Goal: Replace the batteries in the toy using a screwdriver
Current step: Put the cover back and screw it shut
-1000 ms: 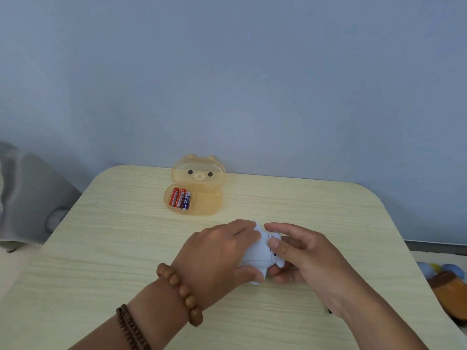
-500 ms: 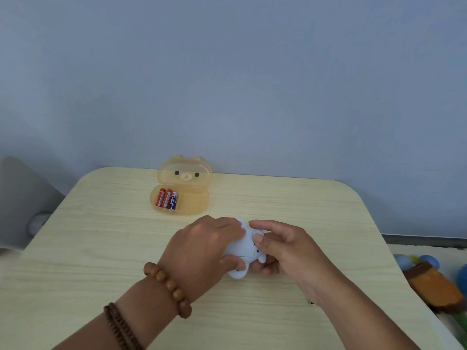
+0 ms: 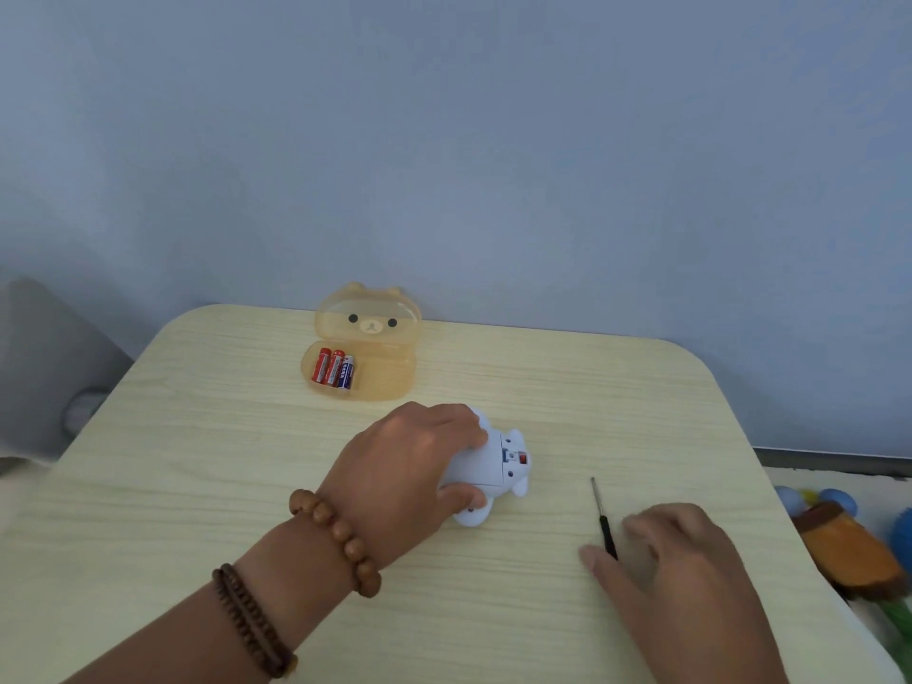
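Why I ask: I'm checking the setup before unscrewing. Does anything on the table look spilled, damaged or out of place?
Nothing stands out. The toy lies on its back under the left hand, the screwdriver lies by the right hand, and the batteries sit in the open case.

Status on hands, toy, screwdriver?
Left hand grips toy on table. Right hand open, reaching the screwdriver, not lifted. Nothing in the way.

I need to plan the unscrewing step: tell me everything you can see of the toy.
The toy is a small pale blue-white plastic animal figure lying on its side on the wooden table, underside facing right. A panel with a small red switch shows there. The left hand clasps its body from above; rounded feet stick out below.
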The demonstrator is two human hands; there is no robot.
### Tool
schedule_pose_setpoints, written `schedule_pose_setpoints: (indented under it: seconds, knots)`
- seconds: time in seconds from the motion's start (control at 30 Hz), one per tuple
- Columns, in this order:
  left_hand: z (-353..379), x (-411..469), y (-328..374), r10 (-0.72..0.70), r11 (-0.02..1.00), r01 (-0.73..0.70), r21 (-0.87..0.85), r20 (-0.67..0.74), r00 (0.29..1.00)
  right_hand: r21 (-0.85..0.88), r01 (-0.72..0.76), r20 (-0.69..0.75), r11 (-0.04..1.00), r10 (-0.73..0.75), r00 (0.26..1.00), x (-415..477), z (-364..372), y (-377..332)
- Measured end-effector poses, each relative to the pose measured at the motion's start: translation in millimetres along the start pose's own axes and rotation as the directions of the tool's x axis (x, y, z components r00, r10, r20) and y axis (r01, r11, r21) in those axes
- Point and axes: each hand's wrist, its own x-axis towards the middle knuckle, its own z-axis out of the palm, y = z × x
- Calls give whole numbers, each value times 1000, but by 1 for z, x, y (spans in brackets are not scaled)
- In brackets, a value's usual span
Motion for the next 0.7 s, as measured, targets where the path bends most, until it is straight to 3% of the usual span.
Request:
schedule_pose_setpoints:
  seconds: [0.07, 0.2, 0.33, 0.37, 0.53, 0.7]
  knots:
    - [0, 0, 0, -6, 1000, 6, 2, -2, 1000, -20, 76, -64, 997, -78, 995, -2, 7, -4]
    - [0, 0, 0, -12, 1000, 12, -8, -1, 1000, 40, 95, -155, 995, -88, 984, 8, 2, -11]
    - [2, 1, -1, -20, 1000, 20, -18, 2, 1000, 413, 136, -160, 900, -76, 984, 23, -37, -31]
    - [2, 1, -2, -21, 1000, 21, -21, 3, 1000, 440, 190, -176, 877, -123, 977, 24, -46, -39]
    - [1, 0, -1, -10, 1000, 10, -29, -4, 1000, 325, 389, -182, 862, -347, 920, 28, -56, -57]
    - [1, -1, -1, 4, 1000, -4, -27, -21, 1000, 245, 449, -165, 859, -419, 893, 29, -48, -54]
